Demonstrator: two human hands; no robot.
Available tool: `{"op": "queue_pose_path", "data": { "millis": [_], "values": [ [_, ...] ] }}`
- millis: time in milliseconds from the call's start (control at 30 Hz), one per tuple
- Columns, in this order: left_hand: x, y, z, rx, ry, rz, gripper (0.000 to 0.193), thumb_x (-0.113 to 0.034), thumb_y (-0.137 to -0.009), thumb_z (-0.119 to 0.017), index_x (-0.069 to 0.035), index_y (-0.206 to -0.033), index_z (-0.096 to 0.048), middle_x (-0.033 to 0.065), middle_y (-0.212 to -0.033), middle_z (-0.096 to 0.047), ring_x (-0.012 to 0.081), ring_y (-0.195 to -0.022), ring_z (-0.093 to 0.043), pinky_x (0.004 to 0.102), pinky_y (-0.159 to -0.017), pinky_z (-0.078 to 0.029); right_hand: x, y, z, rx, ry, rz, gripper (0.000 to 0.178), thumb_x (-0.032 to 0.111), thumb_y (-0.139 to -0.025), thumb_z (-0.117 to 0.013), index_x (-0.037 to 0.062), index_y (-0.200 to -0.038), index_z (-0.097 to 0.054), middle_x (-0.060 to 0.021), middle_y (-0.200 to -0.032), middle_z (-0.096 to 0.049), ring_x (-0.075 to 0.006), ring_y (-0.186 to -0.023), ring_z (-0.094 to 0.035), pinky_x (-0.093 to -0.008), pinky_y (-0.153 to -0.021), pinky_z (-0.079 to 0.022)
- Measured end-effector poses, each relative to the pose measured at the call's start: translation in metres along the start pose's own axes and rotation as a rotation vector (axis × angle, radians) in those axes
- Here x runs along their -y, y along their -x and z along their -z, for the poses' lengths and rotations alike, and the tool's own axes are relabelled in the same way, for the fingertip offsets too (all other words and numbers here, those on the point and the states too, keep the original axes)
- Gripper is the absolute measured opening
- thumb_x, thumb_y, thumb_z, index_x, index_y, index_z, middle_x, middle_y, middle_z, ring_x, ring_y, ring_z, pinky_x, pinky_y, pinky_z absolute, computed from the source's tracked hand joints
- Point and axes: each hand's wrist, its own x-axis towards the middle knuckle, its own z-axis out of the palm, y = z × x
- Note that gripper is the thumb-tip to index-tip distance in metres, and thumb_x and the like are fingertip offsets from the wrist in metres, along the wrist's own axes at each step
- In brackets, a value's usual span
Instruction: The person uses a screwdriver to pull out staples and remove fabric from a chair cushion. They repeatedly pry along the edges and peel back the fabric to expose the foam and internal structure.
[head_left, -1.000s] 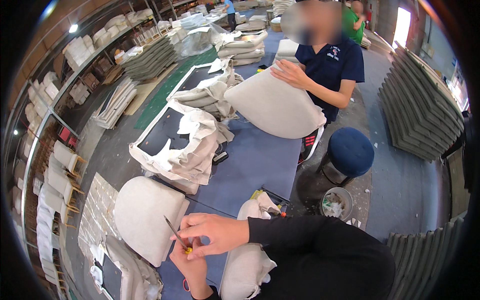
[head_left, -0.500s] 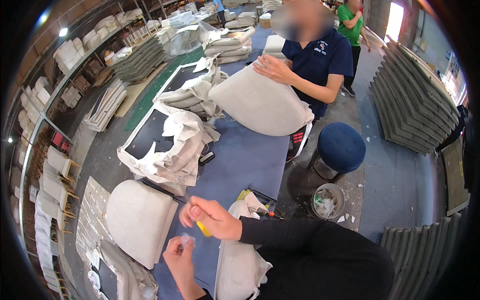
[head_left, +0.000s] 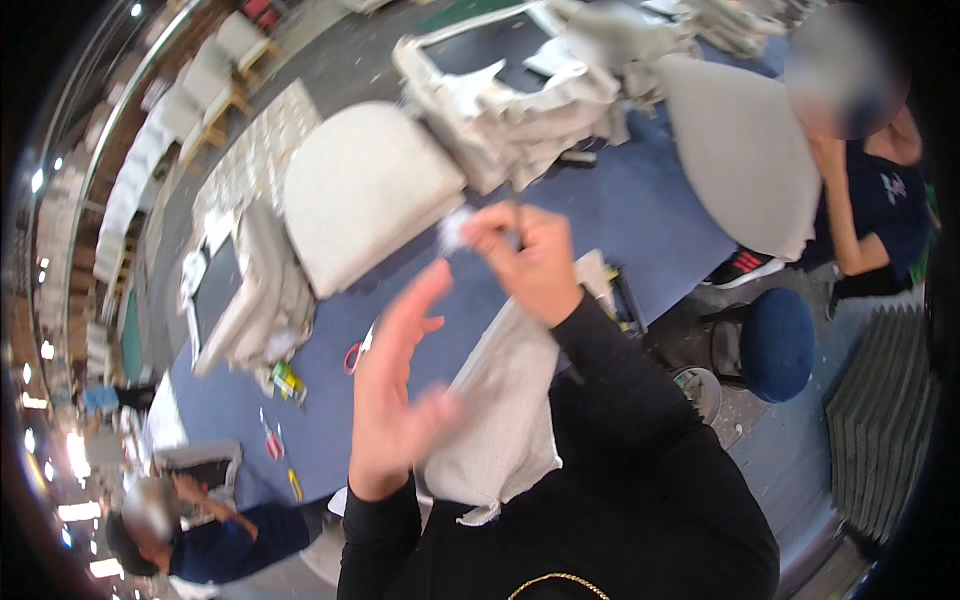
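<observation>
The right hand is closed, its fingertips pinching a tuft of white fluff over the table. A thin dark rod rises from the same grip, its long axis running nearly straight up the view and its tip pointing away from the person, though blur makes its exact shape uncertain. The left hand is spread, near but apart from the right, its fingers pointing away and its thumb to the right.

Between the 2 forearms lies a pale cushion, its long axis slanting from the person's front up to the right. On the blue table, red-handled scissors lie just beside the left hand; a green-and-yellow can is farther left. Past the fluff lies a rounded seat pad, its curved end pointing away. At the right, a co-worker holds a large grey pad near a blue stool.
</observation>
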Motion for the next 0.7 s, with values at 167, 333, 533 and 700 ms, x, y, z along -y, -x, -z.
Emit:
{"op": "queue_pose_path", "data": {
  "millis": [167, 333, 533, 700],
  "values": [
    [-0.02, 0.065, 0.024, 0.357, -0.403, -0.022, 0.1, -0.043, -0.063, -0.105, -0.003, -0.144, -0.063, 0.0185, -0.147, -0.067, 0.0398, -0.145, -0.058, 0.0515, -0.119, -0.044, 0.005, -0.001, -0.01, -0.041, 0.043, -0.062, 0.015, 0.012, -0.101, -0.077, 0.0009, -0.111, -0.081, -0.0087, -0.088, -0.078, -0.0125, -0.074, -0.067, -0.0283, -0.071, -0.053],
    [0.009, 0.061, 0.027, -0.047, -0.576, -0.263, 0.079, -0.024, -0.059, -0.103, -0.003, -0.129, -0.072, 0.0218, -0.138, -0.071, 0.0403, -0.122, -0.073, 0.0471, -0.104, -0.059, -0.001, -0.018, 0.0, -0.265, 0.23, 0.217, 0.022, 0.008, -0.098, -0.074, 0.0042, -0.119, -0.08, -0.0103, -0.094, -0.078, -0.0125, -0.072, -0.065, -0.0279, -0.07, -0.053],
    [0.015, -0.02, 0.034, -0.154, -0.997, -0.44, 0.045, -0.012, -0.075, -0.089, -0.004, -0.118, -0.077, 0.0169, -0.127, -0.072, 0.0414, -0.121, -0.067, 0.0484, -0.105, -0.053, 0.005, 0.007, 0.03, -0.313, 0.248, 0.04, 0.027, 0.005, -0.097, -0.073, 0.0065, -0.123, -0.079, -0.0085, -0.099, -0.08, -0.0104, -0.079, -0.065, -0.0274, -0.076, -0.054],
    [0.04, -0.066, 0.043, -0.186, -0.937, -0.461, 0.033, -0.014, -0.079, -0.088, -0.003, -0.107, -0.075, 0.0155, -0.12, -0.072, 0.0373, -0.111, -0.068, 0.0448, -0.097, -0.054, -0.012, 0.058, 0.029, -0.233, 0.112, -0.242, 0.026, 0.01, -0.099, -0.075, 0.0019, -0.124, -0.077, -0.0062, -0.101, -0.081, -0.0077, -0.081, -0.064, -0.029, -0.077, -0.054]
  ]
}}
